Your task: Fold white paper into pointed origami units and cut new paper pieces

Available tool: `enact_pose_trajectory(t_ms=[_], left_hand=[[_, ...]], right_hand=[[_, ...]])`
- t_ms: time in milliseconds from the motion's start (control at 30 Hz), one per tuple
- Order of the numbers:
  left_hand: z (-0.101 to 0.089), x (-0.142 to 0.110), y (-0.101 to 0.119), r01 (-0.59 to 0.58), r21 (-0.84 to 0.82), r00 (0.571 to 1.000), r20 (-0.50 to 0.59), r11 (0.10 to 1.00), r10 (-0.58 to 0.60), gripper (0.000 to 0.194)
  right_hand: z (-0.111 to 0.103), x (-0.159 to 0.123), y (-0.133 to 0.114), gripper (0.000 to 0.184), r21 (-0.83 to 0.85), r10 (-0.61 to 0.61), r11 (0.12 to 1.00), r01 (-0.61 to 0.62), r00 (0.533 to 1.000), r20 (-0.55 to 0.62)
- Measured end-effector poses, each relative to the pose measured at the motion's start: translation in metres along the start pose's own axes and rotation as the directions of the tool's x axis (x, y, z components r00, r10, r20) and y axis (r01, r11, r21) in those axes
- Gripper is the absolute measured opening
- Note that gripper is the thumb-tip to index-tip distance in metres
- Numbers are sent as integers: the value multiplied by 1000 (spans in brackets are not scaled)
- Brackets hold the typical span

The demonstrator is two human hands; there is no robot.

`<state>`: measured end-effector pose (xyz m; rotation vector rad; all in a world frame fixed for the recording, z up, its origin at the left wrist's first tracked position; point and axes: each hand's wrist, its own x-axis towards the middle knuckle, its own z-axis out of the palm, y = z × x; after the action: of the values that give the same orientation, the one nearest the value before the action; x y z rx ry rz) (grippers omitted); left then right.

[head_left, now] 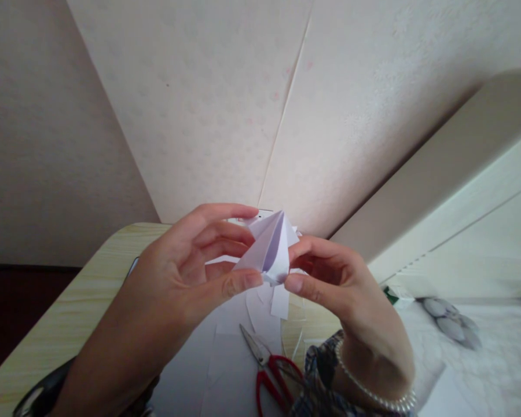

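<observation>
L side first: dark band on that wrist, and the L hand (208, 260) is up over the table (87, 295), fingers curled round the L side of the folded paper (269, 249), thumb pressed on its lower edge. Dead centre now, the paper itself: white/pale lilac, pointed tip up, a fold gaping down the middle, held btwn both hands, above the tabletop. Under it, white sheets (191, 365) and cut strips of paper on the table. Just R of those, lower down, the scissors (264, 365), red handles, blades pointing up-left, lying partly on the sheets. On to the R hand (330, 272): thumb and fingers pinching the paper's lower R corner, bead bracelet (373, 394) on the wrist, patterned sleeve (319, 370) beside it. Far R, past the table, a green-and-white box (397, 296) and a grey round-lobed item (451, 321), blurry, can't tell what, on a pale surface.
</observation>
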<state>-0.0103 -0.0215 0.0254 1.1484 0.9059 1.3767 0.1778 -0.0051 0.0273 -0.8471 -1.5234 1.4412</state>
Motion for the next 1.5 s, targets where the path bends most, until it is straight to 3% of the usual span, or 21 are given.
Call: enact_pose_trajectory(t_ms=[167,300,767,1033,1500], left_hand=[[1,-3,1,3,0,1000,10,1000,-3,44],[3,-4,1,1,0,999,33,1000,-1,47],[2,-4,-2,-4,71,999,36,997,2,36],[2,-2,-2,12,86,997,75,996,-18,32],[2,-3,-1,18,113,999,38,993,-22,41]], right_hand=[[-1,0,1,13,-9,-85,996,86,995,47],[-1,2,5,22,-23,-112,993,112,994,10],[0,1,4,33,52,49,997,-51,998,40],[0,3,2,28,71,-10,998,2,993,120],[-2,1,3,27,65,25,997,-30,997,78]])
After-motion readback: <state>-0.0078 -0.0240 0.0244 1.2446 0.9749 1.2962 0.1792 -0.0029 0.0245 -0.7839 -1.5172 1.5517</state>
